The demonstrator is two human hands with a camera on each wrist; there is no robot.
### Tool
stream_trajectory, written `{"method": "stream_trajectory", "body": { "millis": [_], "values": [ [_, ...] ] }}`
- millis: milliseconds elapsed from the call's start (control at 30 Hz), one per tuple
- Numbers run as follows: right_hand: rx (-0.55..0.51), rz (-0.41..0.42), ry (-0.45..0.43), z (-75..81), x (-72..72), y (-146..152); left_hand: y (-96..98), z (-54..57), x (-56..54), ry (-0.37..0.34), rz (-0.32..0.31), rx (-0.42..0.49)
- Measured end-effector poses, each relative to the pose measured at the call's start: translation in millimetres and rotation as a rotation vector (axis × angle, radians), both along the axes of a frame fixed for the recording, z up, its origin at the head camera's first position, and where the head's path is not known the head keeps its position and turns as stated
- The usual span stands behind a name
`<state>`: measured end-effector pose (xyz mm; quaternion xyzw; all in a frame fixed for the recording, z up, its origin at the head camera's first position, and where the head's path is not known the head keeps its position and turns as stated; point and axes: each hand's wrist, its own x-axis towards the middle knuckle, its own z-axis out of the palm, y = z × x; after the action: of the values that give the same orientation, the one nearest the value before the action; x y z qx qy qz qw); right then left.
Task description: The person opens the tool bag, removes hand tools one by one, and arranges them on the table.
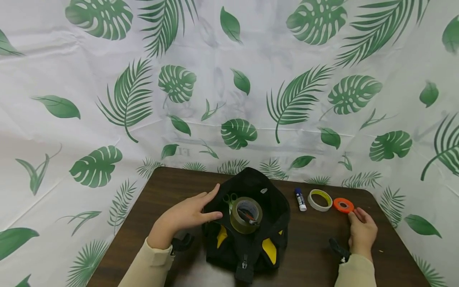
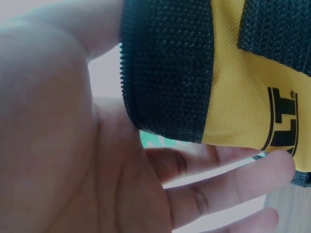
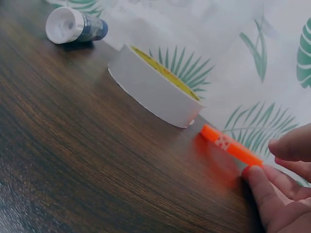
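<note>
A black and yellow tool bag stands on the table with its zipped mouth open. My left hand is at the bag's left rim, thumb over the opening and fingers straight along the outside; the left wrist view shows the bag's wall between thumb and fingers. Inside the bag are a roll of brown packing tape and green-handled scissors. Something dark and orange sits within the roll's hole. On the right, my right hand pinches the near edge of a flat orange tape roll on the table.
Left of the orange roll lies a white tape roll with a yellow core, and beyond it a glue stick with a blue cap. The dark wooden table meets a leaf-printed cloth along its back edge.
</note>
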<state>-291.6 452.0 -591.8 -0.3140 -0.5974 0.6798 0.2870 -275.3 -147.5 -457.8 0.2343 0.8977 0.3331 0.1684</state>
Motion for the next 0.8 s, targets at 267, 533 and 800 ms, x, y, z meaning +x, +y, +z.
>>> {"method": "stream_trajectory", "body": {
  "millis": [267, 533, 800],
  "values": [
    [-0.002, -0.020, 0.066, -1.0, 1.5, 1, 1.6, 1.0, -0.1, -0.007, 0.010, -0.007],
    [-0.091, -0.048, 0.210, -0.4, 4.2, 2, 2.8, -0.9, -0.8, -0.005, -0.007, -0.006],
    [-0.317, -0.020, 0.589, 3.5, 1.9, -8, 3.0, -3.3, -2.0, -0.010, -0.011, 0.004]
  ]
}}
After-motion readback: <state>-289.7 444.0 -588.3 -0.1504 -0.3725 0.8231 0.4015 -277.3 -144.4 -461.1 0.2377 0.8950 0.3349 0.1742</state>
